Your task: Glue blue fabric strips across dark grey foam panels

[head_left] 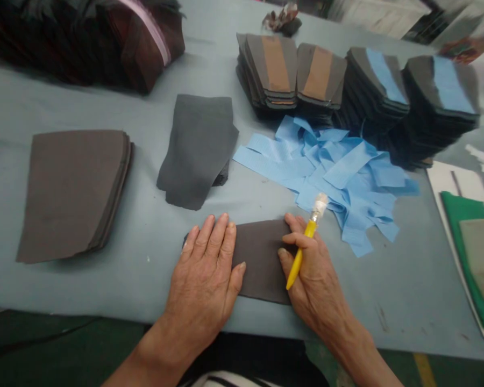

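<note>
My left hand [205, 269] lies flat, fingers stretched, on the left part of a dark brown-grey fabric piece [260, 258] near the table's front edge. At the piece's right edge is my right hand [312, 269], with a yellow-handled brush [302, 255] held among its fingers. The brush's whitish bristles point away from me and its handle tip towards me. My right thumb and fingertips touch the edge of the piece. Beyond my hands, a few dark grey pieces [199, 145] overlap in a loose pile. Light blue strips [326, 161] are heaped beyond my right hand.
A stack of brown-grey pieces [72, 193] sits at the left. Stacks with brown strips [276, 62] and stacks with blue strips [452, 83] stand at the back right. A dark bundle with a pink band [149, 27] is at the back left. A green sheet [463, 226] lies far right.
</note>
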`<state>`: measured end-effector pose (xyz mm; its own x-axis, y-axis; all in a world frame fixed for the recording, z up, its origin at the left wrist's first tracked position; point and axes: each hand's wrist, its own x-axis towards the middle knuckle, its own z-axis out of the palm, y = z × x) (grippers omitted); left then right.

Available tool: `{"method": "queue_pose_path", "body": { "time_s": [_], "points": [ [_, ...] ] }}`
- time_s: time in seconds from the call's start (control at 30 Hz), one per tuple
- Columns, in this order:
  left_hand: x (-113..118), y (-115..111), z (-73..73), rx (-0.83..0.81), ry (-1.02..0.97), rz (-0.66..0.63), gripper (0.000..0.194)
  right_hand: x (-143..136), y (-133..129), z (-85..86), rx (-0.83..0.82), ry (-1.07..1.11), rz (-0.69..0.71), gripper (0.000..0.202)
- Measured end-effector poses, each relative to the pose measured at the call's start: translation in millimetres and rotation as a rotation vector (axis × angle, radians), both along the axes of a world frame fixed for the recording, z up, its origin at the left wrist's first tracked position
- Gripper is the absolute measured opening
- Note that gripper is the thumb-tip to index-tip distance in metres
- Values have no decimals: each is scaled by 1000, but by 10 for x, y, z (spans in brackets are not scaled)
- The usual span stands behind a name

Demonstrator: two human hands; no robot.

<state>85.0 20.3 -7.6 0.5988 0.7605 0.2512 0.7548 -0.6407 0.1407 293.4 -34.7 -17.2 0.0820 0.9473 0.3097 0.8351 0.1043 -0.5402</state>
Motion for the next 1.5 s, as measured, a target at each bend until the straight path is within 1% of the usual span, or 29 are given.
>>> {"method": "queue_pose_path", "body": {
  "time_s": [0.1, 0.23, 0.43, 0.53, 0.63, 0.7, 0.77, 0.83, 0.9, 0.97, 1.03, 1.1, 1.2, 1.33, 1.5],
  "points": [
    [-7, -2, 3, -3, 11, -1, 53, 8, -6, -16, 3, 31, 1, 20],
    [-19, -17, 13, 16, 23, -9, 53, 18, -4, -53, 56, 43, 16, 20],
    [-33, -38, -22, 61, 78, 15, 55, 30, 9, -232, 122, 25, 10, 17],
    [-35, -44, -48, 70, 86, 21, 57, 61, 40, -276, 149, -30, 8, 17],
    [-38, -48, -61, 55, 77, 32, 57, 142, 76, -253, 199, -147, 43, 15],
    [-41, -47, -61, 48, 74, 29, 57, 220, 97, -208, 229, -222, 52, 17],
    [-43, -44, -54, 44, 70, 22, 57, 289, 118, -136, 238, -266, 35, 17],
    [-39, -42, -45, 37, 63, 21, 57, 308, 139, -29, 246, -255, 6, 17],
    [-31, -40, -40, 32, 53, 28, 57, 240, 160, 94, 254, -174, -11, 21],
    [-23, -38, -43, 34, 43, 38, 56, 82, 173, 191, 231, -44, 10, 20],
    [-18, -35, -50, 36, 36, 38, 55, -117, 164, 225, 177, 17, 93, 23],
    [-15, -33, -55, 38, 31, 29, 55, -285, 126, 190, 136, 24, 150, 28],
    [-10, -33, -51, 37, 30, 24, 54, -391, 44, 75, 91, -24, 154, 33],
    [-11, -30, -41, 36, 35, 30, 54, -357, 6, -22, 66, -27, 109, 35],
    [-6, -37, -53, 50, 32, 23, 56, -292, 42, -48, 91, -70, 60, 31]
  ]
}}
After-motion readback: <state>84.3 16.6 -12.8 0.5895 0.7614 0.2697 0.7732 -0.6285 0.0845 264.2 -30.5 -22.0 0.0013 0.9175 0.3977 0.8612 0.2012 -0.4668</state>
